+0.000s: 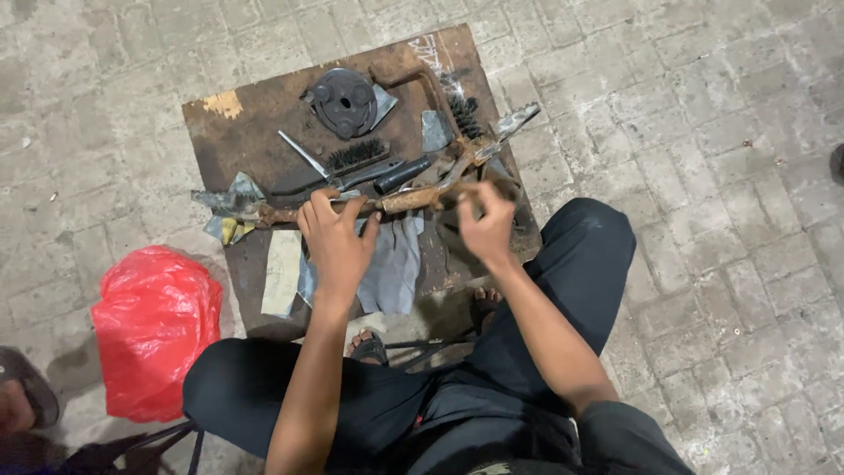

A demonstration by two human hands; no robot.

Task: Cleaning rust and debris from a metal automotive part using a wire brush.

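A long rusty metal rod (406,200) lies across a brown wooden board (242,136) on the paved ground. My left hand (336,239) grips the rod near its left end. My right hand (486,221) is closed around the rod's right part, apparently pinching a small dark piece against it; what it is cannot be told. Under the hands lie grey abrasive sheets (393,264) and a pale strip (282,273).
On the board lie a black wire brush (356,157), a round black metal disc (344,101), a dark-handled tool (402,174), a rusty crank-shaped bar (420,75) and crumpled paper (227,209). A red plastic bag (155,325) sits at the left. Another person's sandalled foot (26,387) shows at the lower left.
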